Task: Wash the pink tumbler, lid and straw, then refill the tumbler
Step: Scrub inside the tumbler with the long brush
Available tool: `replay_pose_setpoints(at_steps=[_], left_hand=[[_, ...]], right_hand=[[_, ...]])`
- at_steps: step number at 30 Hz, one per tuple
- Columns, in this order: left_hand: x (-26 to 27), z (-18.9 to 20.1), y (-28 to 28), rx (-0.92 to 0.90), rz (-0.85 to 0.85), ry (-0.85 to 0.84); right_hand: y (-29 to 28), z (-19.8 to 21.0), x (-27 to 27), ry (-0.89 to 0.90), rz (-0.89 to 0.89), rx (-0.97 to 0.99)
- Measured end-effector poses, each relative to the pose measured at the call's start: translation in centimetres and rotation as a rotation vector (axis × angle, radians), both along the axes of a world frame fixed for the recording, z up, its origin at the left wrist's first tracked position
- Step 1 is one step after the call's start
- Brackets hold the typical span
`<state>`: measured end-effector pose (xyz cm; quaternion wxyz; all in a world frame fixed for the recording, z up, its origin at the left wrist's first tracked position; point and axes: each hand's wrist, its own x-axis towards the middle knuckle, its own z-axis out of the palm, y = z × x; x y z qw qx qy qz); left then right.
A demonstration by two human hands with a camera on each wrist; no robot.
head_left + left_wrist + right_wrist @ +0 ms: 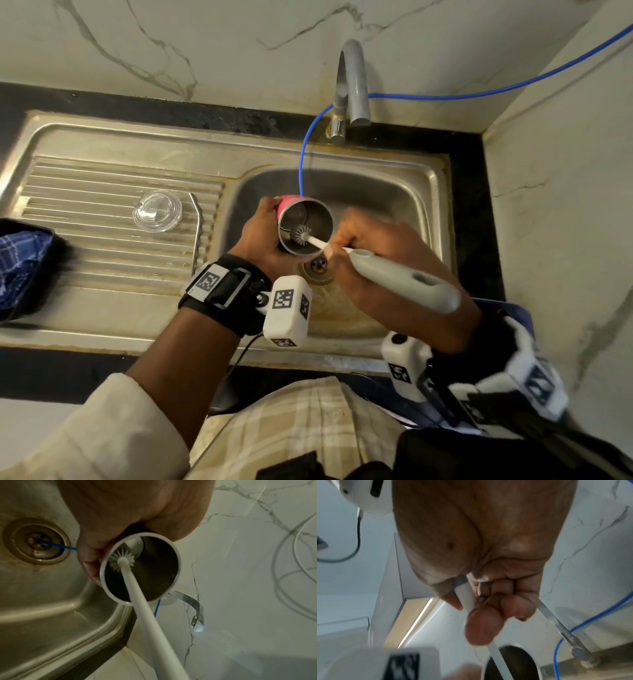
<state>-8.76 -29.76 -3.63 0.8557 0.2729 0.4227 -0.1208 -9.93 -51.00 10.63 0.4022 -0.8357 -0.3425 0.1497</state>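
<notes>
My left hand (263, 236) grips the pink tumbler (286, 202) over the sink basin, tipped so its steel mouth (139, 569) faces me. A long bottle brush (394, 274) with a grey handle is held in my right hand (373, 250), fingers (481, 623) curled round its white shaft (465, 595). The white bristle head (303, 236) sits inside the tumbler near its bottom (122, 559). The clear lid (157, 211) lies on the draining board at left. A bent metal straw (197, 226) lies just right of the lid.
The grey tap (354, 82) stands behind the steel sink (394, 192), no water running from it. A thin blue tube (305, 154) hangs from the tap area down to the drain (36, 542). A dark tub with blue cloth (20, 260) sits at far left.
</notes>
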Motion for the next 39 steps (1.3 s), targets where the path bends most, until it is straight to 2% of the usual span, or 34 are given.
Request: replay_pose_setpoints(at_steps=[3, 5, 9, 13, 16, 18, 21, 23, 26, 29, 34, 39], left_hand=[[-0.1, 0.4, 0.3, 0.016, 0.015, -0.001], [0.2, 0.6, 0.2, 0.005, 0.003, 0.029], [0.6, 1.9, -1.1, 0.007, -0.038, -0.024], [0.7, 1.3, -0.3, 0.005, -0.010, -0.008], [0.4, 1.6, 0.2, -0.027, -0.007, 0.034], [0.1, 1.6, 0.2, -0.031, -0.009, 0.053], [-0.2, 1.4, -0.4, -0.042, 0.004, 0.047], [-0.1, 1.6, -0.8, 0.018, -0.028, 0.018], [0.0, 2.4, -1.2, 0.008, -0.082, -0.028], [0.2, 1.8, -0.3, 0.037, -0.041, 0.000], [-0.3, 1.4, -0.2, -0.028, -0.040, 0.016], [-0.3, 1.6, -0.6, 0.000, -0.016, 0.031]], right_hand=[[-1.8, 2.7, -0.4, 0.083, -0.007, -0.005], [-1.7, 3.3, -0.6, 0.023, -0.005, -0.020], [0.9, 0.9, -0.7, -0.133, 0.014, -0.060], [1.6, -1.6, 0.0, -0.101, -0.069, 0.006], [0.7, -0.2, -0.2, -0.012, -0.089, 0.002], [-0.3, 1.4, -0.4, 0.031, -0.036, -0.018], [-0.7, 2.5, -0.6, -0.052, 0.009, -0.066], [0.3, 1.6, -0.8, -0.125, -0.007, -0.078], [1.5, -0.9, -0.9, -0.151, -0.045, -0.054], [1.2, -1.3, -1.0, -0.081, -0.088, -0.002], [-0.6, 2.0, -1.2, 0.067, -0.073, -0.012], [0.8, 1.6, -1.2, -0.078, -0.053, -0.043]])
